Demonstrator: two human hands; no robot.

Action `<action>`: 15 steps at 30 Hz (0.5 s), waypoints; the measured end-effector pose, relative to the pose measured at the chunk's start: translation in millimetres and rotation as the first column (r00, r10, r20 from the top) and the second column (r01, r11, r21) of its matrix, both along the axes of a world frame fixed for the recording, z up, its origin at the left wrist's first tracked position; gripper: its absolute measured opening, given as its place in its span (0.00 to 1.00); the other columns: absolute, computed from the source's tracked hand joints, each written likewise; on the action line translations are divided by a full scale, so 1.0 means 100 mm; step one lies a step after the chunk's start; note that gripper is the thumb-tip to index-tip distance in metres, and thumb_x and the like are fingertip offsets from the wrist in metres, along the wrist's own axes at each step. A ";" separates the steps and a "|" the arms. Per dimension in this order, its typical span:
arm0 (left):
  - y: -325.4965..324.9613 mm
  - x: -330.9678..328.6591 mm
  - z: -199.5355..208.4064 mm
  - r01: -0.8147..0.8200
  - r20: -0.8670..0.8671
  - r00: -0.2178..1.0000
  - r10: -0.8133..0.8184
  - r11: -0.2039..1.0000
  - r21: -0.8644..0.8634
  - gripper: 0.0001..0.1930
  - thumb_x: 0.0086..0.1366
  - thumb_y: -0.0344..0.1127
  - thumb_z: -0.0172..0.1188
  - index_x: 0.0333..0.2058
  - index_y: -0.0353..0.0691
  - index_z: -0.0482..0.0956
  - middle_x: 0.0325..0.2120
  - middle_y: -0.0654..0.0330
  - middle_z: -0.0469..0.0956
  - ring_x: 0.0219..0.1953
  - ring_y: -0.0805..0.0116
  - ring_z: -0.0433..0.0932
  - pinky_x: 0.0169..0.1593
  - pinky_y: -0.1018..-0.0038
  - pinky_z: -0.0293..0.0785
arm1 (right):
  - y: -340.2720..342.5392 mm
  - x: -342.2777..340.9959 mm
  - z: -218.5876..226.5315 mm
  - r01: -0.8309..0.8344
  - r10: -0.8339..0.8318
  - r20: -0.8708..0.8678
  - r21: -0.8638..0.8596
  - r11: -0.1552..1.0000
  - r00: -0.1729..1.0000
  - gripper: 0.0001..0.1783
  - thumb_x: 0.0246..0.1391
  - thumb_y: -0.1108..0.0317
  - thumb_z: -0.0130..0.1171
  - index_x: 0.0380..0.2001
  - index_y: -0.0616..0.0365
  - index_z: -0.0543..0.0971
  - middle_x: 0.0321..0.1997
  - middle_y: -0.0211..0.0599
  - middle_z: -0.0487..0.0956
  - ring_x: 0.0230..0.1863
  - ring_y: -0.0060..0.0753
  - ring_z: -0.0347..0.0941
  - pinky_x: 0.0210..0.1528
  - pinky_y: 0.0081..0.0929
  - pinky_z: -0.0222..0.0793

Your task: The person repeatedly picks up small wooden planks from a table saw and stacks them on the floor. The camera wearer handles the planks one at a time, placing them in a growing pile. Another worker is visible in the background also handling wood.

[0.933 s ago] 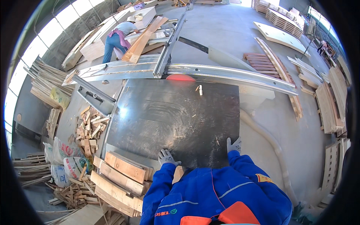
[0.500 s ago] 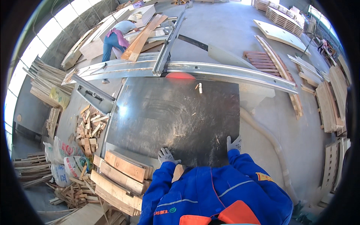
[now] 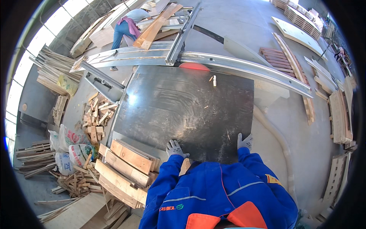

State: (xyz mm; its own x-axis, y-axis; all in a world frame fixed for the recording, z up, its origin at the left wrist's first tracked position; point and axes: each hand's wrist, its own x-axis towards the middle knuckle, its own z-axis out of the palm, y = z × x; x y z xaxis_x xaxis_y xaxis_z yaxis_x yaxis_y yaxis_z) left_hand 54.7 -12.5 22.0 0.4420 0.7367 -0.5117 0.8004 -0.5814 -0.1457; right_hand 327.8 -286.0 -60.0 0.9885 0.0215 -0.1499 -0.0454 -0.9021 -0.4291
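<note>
A dark, worn saw table [image 3: 160, 110] lies in front of me, scattered with small wood slivers. At its near edge my left hand [image 3: 176, 148], in a grey glove, lies flat with the fingers spread, holding nothing. My right hand [image 3: 244, 142], gloved the same way, rests at the near right edge with fingers outstretched. A red rounded guard [image 3: 194, 66] shows at the far side of the table, below the long metal rail [image 3: 244, 69]. A small pale wood piece [image 3: 214, 80] lies near that far edge.
A stack of boards [image 3: 131, 160] stands close at my left, with a heap of wood offcuts [image 3: 95, 114] and filled sacks [image 3: 80, 152] beyond. Another person [image 3: 129, 28] bends over long planks [image 3: 156, 26] at the far left. A thick hose [image 3: 280, 141] runs along the floor at right.
The whole view has shifted, so the scene sits farther right and slightly higher. Both hands stay at about the same places on the table edge.
</note>
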 end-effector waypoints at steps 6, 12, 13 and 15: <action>0.01 0.02 0.06 -0.006 0.008 1.000 0.007 1.000 -0.024 0.65 0.45 0.71 0.69 0.70 0.35 0.49 0.71 0.46 0.48 0.72 0.41 0.47 0.72 0.53 0.47 | 0.01 0.00 0.00 0.017 -0.018 -0.012 -0.013 1.000 1.000 0.54 0.57 0.34 0.52 0.70 0.68 0.52 0.71 0.63 0.58 0.72 0.60 0.54 0.72 0.46 0.52; 0.00 0.00 0.10 -0.013 0.032 0.999 0.014 0.999 -0.050 0.63 0.48 0.67 0.69 0.70 0.34 0.48 0.71 0.44 0.46 0.73 0.40 0.46 0.72 0.52 0.47 | 0.01 -0.02 -0.02 0.022 -0.022 0.024 0.019 1.000 0.999 0.53 0.57 0.34 0.52 0.70 0.67 0.53 0.70 0.64 0.60 0.71 0.61 0.55 0.72 0.46 0.53; 0.01 0.01 0.12 -0.020 0.027 0.999 0.021 0.998 -0.062 0.62 0.48 0.67 0.69 0.70 0.34 0.48 0.71 0.45 0.46 0.73 0.41 0.45 0.72 0.53 0.47 | 0.00 -0.02 0.01 0.027 -0.027 -0.018 0.033 0.999 0.999 0.53 0.57 0.35 0.52 0.70 0.68 0.53 0.70 0.65 0.60 0.71 0.62 0.55 0.71 0.47 0.53; 0.00 0.05 0.15 -0.024 0.041 0.999 0.026 0.998 -0.063 0.62 0.48 0.68 0.69 0.71 0.35 0.48 0.71 0.46 0.46 0.73 0.41 0.45 0.72 0.53 0.47 | 0.00 -0.02 0.05 0.041 -0.039 -0.062 0.026 0.999 0.997 0.54 0.58 0.33 0.50 0.71 0.67 0.51 0.71 0.66 0.57 0.72 0.62 0.53 0.72 0.47 0.51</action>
